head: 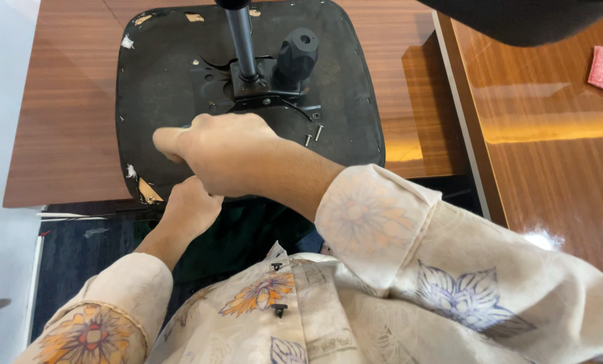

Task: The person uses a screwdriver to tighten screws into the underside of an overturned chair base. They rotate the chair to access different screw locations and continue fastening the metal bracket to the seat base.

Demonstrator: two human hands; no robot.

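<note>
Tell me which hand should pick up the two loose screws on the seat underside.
Right. The right hand is fisted over the seat, just beside the screws. The left hand is at the seat's near edge, partly under the right arm, so probably worse placed.

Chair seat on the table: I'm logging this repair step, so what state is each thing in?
Chair seat: upside down, flat on the table.
Metal post: upright in its bracket.
Black knob: attached beside the post.
Two screws: loose on the seat.
Right hand: closed in a fist over the seat.
Left hand: gripping the seat's near edge.
</note>
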